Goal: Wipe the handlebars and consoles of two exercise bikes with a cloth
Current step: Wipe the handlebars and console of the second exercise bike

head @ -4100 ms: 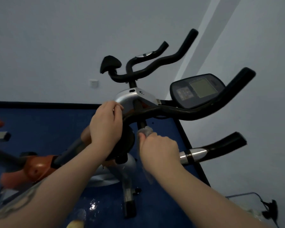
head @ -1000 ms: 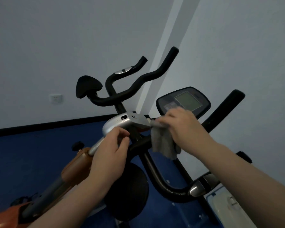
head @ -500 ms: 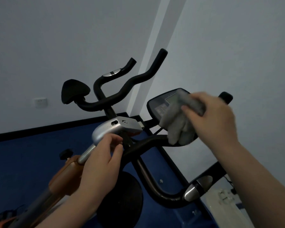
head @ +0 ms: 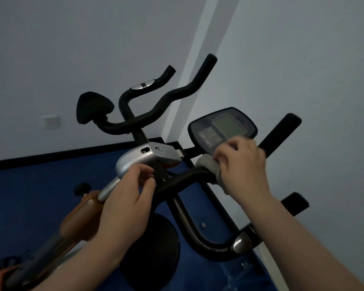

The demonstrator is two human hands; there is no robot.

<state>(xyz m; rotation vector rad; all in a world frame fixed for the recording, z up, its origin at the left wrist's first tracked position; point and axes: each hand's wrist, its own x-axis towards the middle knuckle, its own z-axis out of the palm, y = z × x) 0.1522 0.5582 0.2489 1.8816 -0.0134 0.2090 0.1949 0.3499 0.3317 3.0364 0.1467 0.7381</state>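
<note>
Head cam is looking down over an exercise bike with an orange frame [head: 80,217] that runs up from the lower left over a blue floor [head: 29,190], with pale walls [head: 72,49] meeting in a corner behind it. Big black handlebars [head: 189,175] curve across the middle, one grip poking up at the right [head: 282,131] and the lower loop ending in a silver sensor pad [head: 240,242]. Further back there's a second set of black handlebars [head: 156,106] with a small pad on its left end [head: 93,108], so that's the other bike. The oval console [head: 223,127] sits just above the right hand [head: 242,164], grey screen and button panel both showing. That hand is clenched around a grey cloth [head: 208,164], pressing it onto the handlebar right under the console's lower edge. The left hand [head: 126,198] is curled loosely at the silver stem housing [head: 143,158], fingers touching the post underneath it; can't tell if it's properly gripping or just resting there. Small white wall socket [head: 50,122] off on the left wall.
</note>
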